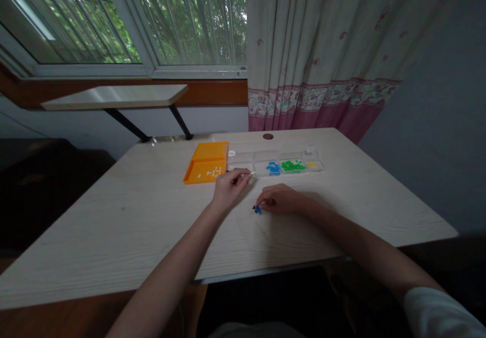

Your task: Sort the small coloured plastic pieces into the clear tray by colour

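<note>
My left hand point(228, 187) is closed, with a small white piece point(252, 173) pinched at its fingertips. It is over the near edge of a clear compartment tray and partly hides dark red pieces in one section. My right hand point(280, 198) rests low over the table, its fingers shut on a small cluster of blue and dark building bricks point(258, 210). Blue pieces point(273, 168), green pieces point(292, 166) and a few yellow pieces point(312, 165) lie in separate sections of the clear tray point(322, 166).
An orange open case point(208, 151) with several white pieces point(215, 171) stands left of the clear tray. Both are on the pale wooden table point(152, 216). A raised shelf point(121, 95) on black legs occupies the back left, below the window. Patterned curtains point(304, 49) hang behind.
</note>
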A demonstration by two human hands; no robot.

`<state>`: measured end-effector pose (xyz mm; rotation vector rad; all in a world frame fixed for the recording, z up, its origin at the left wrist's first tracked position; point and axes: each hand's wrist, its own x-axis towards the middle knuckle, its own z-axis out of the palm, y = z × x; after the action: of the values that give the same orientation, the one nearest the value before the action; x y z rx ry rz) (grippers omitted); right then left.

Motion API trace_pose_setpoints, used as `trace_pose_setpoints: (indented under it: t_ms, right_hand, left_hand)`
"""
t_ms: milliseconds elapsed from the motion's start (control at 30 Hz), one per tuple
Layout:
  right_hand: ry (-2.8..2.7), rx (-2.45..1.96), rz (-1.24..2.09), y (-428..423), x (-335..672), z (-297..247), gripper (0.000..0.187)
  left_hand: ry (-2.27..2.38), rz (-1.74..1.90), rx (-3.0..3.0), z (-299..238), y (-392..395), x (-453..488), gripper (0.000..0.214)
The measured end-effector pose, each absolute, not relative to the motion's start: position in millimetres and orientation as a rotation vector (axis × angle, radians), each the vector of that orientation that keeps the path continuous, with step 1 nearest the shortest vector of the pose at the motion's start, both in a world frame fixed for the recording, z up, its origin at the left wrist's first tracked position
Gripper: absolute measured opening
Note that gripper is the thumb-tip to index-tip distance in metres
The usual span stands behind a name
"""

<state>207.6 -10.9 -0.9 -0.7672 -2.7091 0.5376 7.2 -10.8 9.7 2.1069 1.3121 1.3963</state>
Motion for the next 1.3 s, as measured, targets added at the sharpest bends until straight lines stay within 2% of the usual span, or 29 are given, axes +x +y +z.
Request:
trace_pose_setpoints:
  t_ms: [467, 633, 833, 1000, 1133, 1300]
  right_hand:
    - [-2.691, -0.779, 0.573, -11.1, 206.9, 0.6, 0.017]
    - [-2.687, -0.773, 0.577, -11.1, 207.7, 0.3, 0.013]
    - [-2.625, -0.803, 0.613, -8.9, 209.2, -3.4, 0.013]
    - [-2.498, -0.838, 0.677, -5.0, 208.9, -4.3, 0.012]
    - [-2.324, -0.923, 0.816, -1.7, 207.9, -5.4, 0.014]
    - [-2.021, -1.025, 1.038, 2.1, 203.8, -6.4, 0.023]
  left_hand:
    - [1.514, 1.425, 2.027, 6.3, -2.7, 3.6, 0.020]
    - [1.872, 1.414, 1.855, 10.5, 7.0, -12.9, 0.024]
    - [2.384, 1.058, 1.709, 26.5, 13.5, -51.2, 0.026]
    - [2.529, 0.813, 1.687, 26.2, 14.2, -61.8, 0.027]
    - [2.383, 0.900, 1.880, 22.4, 14.8, -50.9, 0.026]
    - [1.555, 0.982, 2.228, 13.8, 5.5, -17.1, 0.021]
